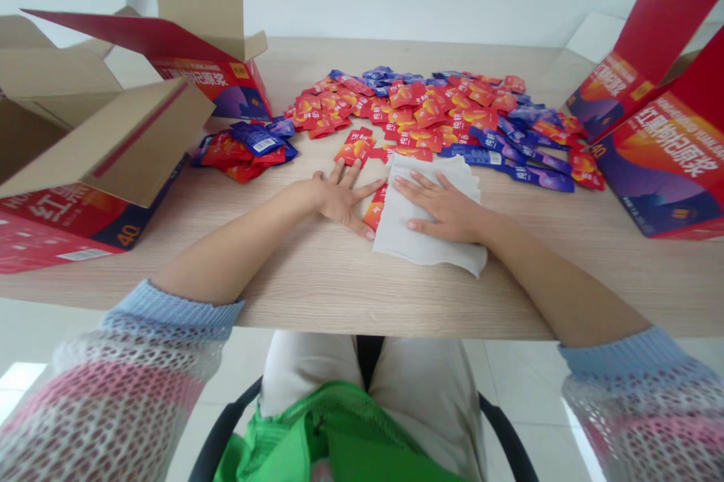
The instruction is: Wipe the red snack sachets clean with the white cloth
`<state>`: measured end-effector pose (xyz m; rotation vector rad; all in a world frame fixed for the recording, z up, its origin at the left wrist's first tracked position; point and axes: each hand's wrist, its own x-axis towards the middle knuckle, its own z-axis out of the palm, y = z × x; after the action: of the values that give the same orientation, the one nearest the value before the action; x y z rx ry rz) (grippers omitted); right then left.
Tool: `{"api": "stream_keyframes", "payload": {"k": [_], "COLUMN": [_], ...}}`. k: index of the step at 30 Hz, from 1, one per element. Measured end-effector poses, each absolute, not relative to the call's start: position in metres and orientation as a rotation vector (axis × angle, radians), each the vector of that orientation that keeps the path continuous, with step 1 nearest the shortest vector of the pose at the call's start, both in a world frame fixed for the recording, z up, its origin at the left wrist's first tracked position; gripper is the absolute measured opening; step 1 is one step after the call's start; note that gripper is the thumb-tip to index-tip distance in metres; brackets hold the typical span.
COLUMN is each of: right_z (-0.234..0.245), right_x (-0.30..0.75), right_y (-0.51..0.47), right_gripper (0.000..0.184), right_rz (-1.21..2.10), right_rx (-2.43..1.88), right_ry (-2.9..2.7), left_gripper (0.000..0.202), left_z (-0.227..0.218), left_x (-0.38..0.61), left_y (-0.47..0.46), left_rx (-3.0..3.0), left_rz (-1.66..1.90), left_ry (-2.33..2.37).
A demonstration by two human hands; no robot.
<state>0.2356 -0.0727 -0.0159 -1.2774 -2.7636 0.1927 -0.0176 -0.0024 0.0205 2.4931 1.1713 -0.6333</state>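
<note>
White cloth (430, 241): soft, limp, probably very light; best pinched at its free lower edge. Lies directly under right hand (444, 207), which is open, palm down, fingers spread, pressing without gripping. Left hand (342, 199), open and splayed on wooden table (339, 286), holds nothing; cloth sits at its 3 o'clock. Red sachet (374, 207) lies between the hands, just beside left hand, tucked against the cloth's edge. Sachet heap (430, 108) spreads at 12 o'clock; printed cartons (670, 165) stand at 2 o'clock.

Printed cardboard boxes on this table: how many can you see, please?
4: one box at front left, one box behind it, one box at far right, one box just behind that. Others may be hidden.
</note>
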Motion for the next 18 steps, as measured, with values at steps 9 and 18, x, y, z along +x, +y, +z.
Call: {"api": "stream_keyframes", "payload": {"k": [9, 18], "right_z": [-0.007, -0.005], "right_x": [0.198, 0.2], "right_y": [-0.107, -0.101], "right_gripper": [0.09, 0.066], "right_rz": [0.3, 0.385], "right_rx": [-0.943, -0.883], "right_ry": [-2.893, -2.853], "left_gripper": [0.125, 0.124], "left_z": [0.017, 0.021], "left_x": [-0.013, -0.011], "left_y": [-0.001, -0.003], "left_rx": [2.528, 2.521], "left_rz": [-0.727, -0.796], "left_ry": [1.216, 1.221]}}
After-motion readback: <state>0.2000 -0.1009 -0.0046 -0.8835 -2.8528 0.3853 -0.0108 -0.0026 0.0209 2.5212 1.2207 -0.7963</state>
